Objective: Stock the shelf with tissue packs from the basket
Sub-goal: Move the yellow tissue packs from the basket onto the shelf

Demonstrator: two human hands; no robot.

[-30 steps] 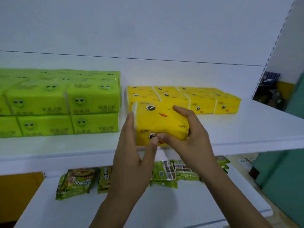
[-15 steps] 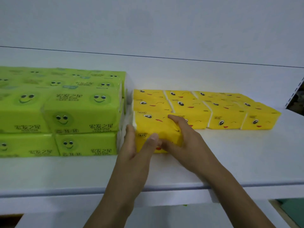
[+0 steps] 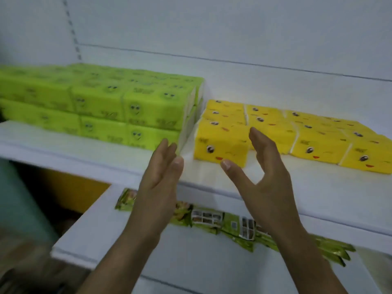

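A yellow tissue pack (image 3: 220, 143) with a cartoon face lies on the white shelf (image 3: 106, 160), at the front left of a row of several yellow packs (image 3: 318, 136). To its left stand stacked green tissue packs (image 3: 106, 105). My left hand (image 3: 158, 185) hovers in front of the shelf edge with straight fingers, holding nothing. My right hand (image 3: 263, 172) is spread open just in front of the yellow pack, apart from it. The basket is out of view.
A lower white shelf (image 3: 191, 262) carries several green snack packets (image 3: 222, 221). The shelf's white back panel (image 3: 212, 39) rises behind the packs. Bare shelf surface lies in front of the yellow row at the right.
Both hands have let go of the yellow pack, which now lies on the shelf, and have drawn back toward me. The camera has shifted left and down.
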